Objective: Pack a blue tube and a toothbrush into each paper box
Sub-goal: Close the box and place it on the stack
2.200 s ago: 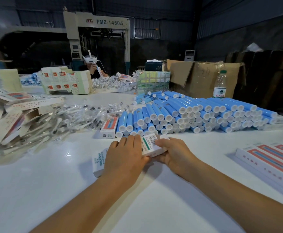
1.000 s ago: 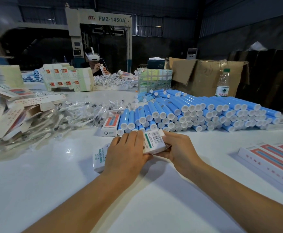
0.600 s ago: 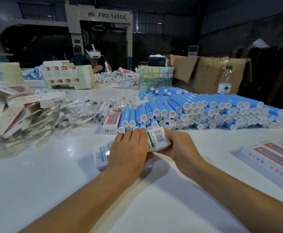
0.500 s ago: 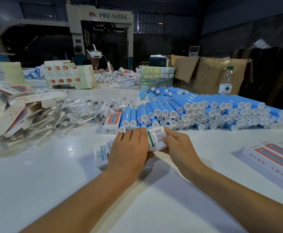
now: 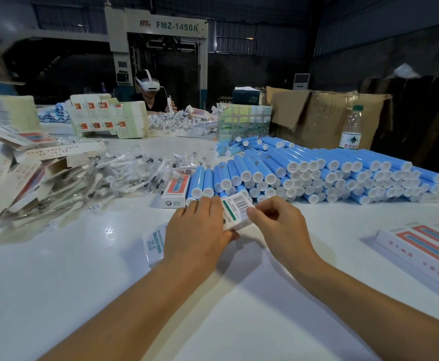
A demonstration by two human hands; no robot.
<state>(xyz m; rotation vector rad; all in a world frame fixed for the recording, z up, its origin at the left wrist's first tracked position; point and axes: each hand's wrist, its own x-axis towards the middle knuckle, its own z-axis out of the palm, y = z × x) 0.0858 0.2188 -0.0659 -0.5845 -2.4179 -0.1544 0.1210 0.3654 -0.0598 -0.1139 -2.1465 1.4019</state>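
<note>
A white surface (image 5: 56,282) carries a tube pile (image 5: 317,175) at 1 o'clock and bagged toothbrushes (image 5: 103,183) at 10. Centre, the box (image 5: 235,211) lies under the left hand (image 5: 197,233), fingers wrapping it; the right hand (image 5: 280,225) pinches its end.

Both forearms are bare up to the frame's edge, no sleeve showing. The left hand (image 5: 196,231) and right hand (image 5: 282,226) carry no gloves, rings or watch.
</note>
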